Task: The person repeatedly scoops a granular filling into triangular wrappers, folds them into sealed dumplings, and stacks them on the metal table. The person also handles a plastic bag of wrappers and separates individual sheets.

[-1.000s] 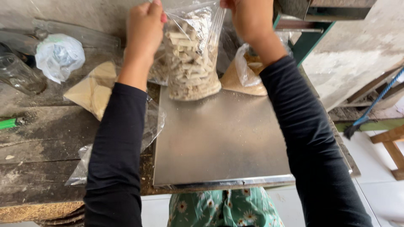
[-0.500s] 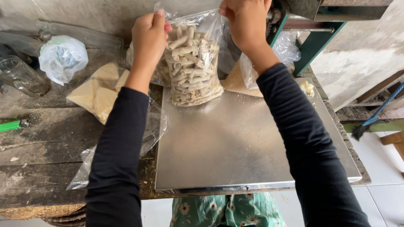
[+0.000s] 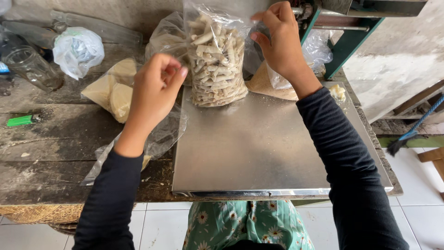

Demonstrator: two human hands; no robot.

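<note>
A clear plastic bag (image 3: 217,65) full of pale short stick snacks stands upright at the far edge of a shiny metal sheet (image 3: 259,148). My right hand (image 3: 280,44) pinches the bag's open top at its right corner. My left hand (image 3: 155,90) hovers to the left of the bag, apart from it, with its fingers curled together and nothing in them. Both arms wear dark long sleeves.
On the worn wooden table lie a bag of pale flat rounds (image 3: 113,90), loose clear bags (image 3: 162,134), a glass jar (image 3: 30,69), a crumpled white bag (image 3: 78,48) and a green lighter (image 3: 21,120). A green machine frame (image 3: 347,41) stands behind. A dough lump (image 3: 337,92) sits at the right.
The bag has come down from the air onto the metal sheet. My left hand has let go of its top and dropped back to the left; my right hand still holds it.
</note>
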